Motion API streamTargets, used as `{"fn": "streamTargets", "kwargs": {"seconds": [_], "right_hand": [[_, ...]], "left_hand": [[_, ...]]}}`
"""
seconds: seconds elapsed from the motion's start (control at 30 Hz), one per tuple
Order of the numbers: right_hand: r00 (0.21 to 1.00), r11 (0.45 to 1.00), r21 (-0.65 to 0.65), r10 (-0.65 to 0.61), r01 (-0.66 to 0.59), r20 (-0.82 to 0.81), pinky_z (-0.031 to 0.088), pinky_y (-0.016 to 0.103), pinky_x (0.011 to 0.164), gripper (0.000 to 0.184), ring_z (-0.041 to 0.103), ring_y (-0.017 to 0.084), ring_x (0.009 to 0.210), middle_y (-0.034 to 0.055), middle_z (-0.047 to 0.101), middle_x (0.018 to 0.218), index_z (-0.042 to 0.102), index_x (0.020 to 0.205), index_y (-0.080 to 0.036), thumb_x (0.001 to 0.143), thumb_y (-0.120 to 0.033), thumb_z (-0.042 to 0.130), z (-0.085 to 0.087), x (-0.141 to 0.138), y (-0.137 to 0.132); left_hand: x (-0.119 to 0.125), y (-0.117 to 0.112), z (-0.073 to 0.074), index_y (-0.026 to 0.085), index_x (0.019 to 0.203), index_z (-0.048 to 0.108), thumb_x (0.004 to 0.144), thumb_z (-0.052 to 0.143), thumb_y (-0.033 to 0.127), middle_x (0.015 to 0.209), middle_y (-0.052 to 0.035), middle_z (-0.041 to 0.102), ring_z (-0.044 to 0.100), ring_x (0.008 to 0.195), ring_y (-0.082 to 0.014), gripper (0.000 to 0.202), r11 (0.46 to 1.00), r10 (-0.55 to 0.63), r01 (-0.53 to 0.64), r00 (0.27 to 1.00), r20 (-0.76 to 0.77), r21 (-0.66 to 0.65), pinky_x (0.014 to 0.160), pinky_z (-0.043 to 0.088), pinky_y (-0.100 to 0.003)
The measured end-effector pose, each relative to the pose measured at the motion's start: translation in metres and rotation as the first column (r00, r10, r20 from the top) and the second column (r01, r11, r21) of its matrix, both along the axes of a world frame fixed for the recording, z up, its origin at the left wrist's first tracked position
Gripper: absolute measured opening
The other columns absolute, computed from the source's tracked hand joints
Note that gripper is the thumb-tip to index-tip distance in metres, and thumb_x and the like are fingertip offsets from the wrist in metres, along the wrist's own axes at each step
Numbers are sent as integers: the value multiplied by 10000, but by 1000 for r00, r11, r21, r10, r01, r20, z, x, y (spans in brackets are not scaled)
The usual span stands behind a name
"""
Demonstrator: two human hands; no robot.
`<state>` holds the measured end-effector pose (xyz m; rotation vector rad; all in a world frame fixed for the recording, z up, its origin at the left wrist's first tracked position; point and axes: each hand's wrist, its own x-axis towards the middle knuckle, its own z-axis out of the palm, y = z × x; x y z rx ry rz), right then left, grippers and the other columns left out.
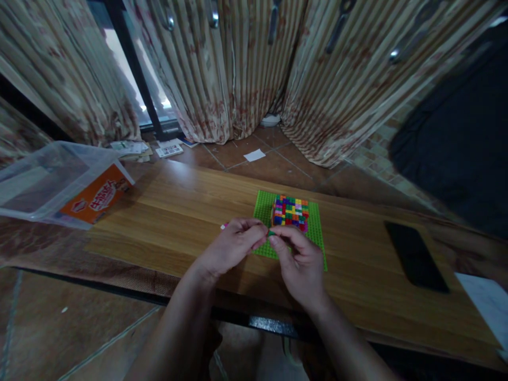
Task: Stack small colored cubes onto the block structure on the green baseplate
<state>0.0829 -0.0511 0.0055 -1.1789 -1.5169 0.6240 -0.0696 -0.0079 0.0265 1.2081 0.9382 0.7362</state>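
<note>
A bright green baseplate (315, 225) lies on the wooden table (166, 211), and a block of many-coloured bricks (290, 210) stands on its far part. Both hands meet just in front of the block, over the plate's near edge. My left hand (234, 246) has its fingers curled; a small pink piece (224, 226) shows at its far side. My right hand (299, 264) pinches a small green brick (271, 233) between thumb and forefinger, and the left fingertips touch the same brick.
A clear plastic bin (47, 180) with an orange label lies on its side at the table's left end. A black phone (415, 256) lies to the right, with a white sheet (484, 307) beyond it. Striped curtains hang behind; papers lie on the tiled floor.
</note>
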Motion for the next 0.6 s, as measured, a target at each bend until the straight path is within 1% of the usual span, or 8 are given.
{"fn": "streamTargets", "kwargs": {"seconds": [0.1, 0.17, 0.23, 0.33, 0.4, 0.47, 0.53, 0.6], "right_hand": [[996, 997, -62, 31, -36, -82, 515, 238, 661, 100, 659, 123, 693, -38, 715, 781, 731, 921, -257, 922, -236, 633, 4, 2, 0], [994, 993, -103, 42, -52, -97, 525, 248, 665, 95, 667, 130, 691, -37, 726, 779, 751, 915, -266, 902, -259, 657, 5, 10, 1], [997, 991, -132, -25, 14, -78, 542, 285, 728, 91, 691, 156, 766, -14, 753, 845, 771, 910, -268, 872, -290, 690, 2, 26, 5], [972, 961, -160, -234, 227, -23, 547, 339, 780, 123, 705, 197, 831, 24, 772, 901, 789, 886, -250, 820, -336, 730, -4, 56, 12], [941, 929, -152, -338, 337, 24, 548, 356, 770, 160, 706, 211, 809, 39, 773, 876, 790, 875, -232, 798, -362, 735, -8, 73, 18], [930, 920, -138, -359, 368, 82, 551, 359, 746, 195, 704, 218, 785, 53, 774, 868, 790, 873, -216, 790, -379, 721, -9, 82, 22], [924, 921, -121, -354, 371, 145, 549, 354, 722, 214, 698, 218, 760, 63, 772, 861, 788, 869, -205, 788, -382, 701, -9, 82, 26], [917, 924, -109, -338, 366, 212, 539, 348, 701, 222, 680, 208, 722, 65, 766, 846, 784, 869, -200, 797, -379, 673, -9, 77, 29]], "left_hand": [[4, -1, 1, 186, 575, 420, 815, 533, 378, 532, 73, 348, 244, 477, -58, 327, 999, -2, 5, 997, 71, -39, 471, 196, -221], [3, -1, 1, 187, 579, 427, 809, 544, 401, 529, 73, 356, 245, 472, -58, 336, 999, 0, 3, 998, 57, -39, 471, 197, -223], [0, 2, 0, 186, 585, 446, 811, 540, 417, 535, 66, 376, 280, 480, -65, 336, 1000, 15, -15, 1000, -8, -12, 480, 218, -224], [-11, 8, -5, 188, 586, 458, 836, 485, 404, 556, 44, 420, 380, 528, -90, 331, 991, 105, -88, 979, -174, 104, 527, 284, -228], [-19, 12, -9, 189, 591, 463, 841, 476, 376, 568, 34, 435, 413, 564, -106, 313, 962, 215, -129, 899, -381, 240, 559, 296, -239], [-26, 15, -10, 191, 593, 470, 844, 476, 356, 557, 29, 427, 407, 567, -116, 300, 928, 322, -118, 730, -604, 352, 574, 275, -257], [-31, 17, -11, 194, 600, 475, 849, 464, 340, 555, 25, 429, 406, 565, -120, 290, 920, 352, -80, 600, -718, 383, 582, 263, -267], [-35, 18, -9, 196, 598, 463, 853, 450, 328, 556, 24, 427, 414, 567, -120, 288, 928, 334, -53, 558, -760, 369, 584, 264, -266]]}}
